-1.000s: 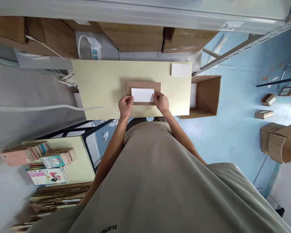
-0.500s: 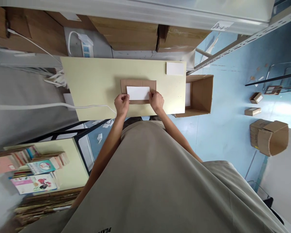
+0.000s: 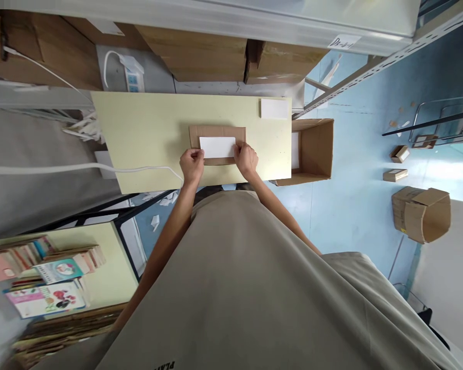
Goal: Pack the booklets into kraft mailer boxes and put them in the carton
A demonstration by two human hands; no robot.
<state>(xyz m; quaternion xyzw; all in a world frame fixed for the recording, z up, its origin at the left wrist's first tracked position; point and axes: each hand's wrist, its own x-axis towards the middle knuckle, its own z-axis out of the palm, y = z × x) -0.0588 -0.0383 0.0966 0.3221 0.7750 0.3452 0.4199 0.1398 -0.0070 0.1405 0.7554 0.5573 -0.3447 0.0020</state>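
Pale-yellow tabletop (image 3: 146, 131), blue floor (image 3: 351, 210) beyond; left hand (image 3: 192, 164) and right hand (image 3: 246, 161) pinch a white card (image 3: 217, 147) over cardboard (image 3: 218, 131).

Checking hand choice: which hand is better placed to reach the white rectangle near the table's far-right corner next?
Likely the right hand: it is nearer the corner rectangle; the left hand is farther. Both hold the middle rectangle over cardboard.

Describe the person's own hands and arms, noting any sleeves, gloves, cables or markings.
The left hand and right hand are gloveless, and both bare forearms show no watch or band. A loose grey-beige fabric garment covers the torso, with dark lettering near the lower edge. A thin white cable passes by the left wrist; whether it attaches is unclear.
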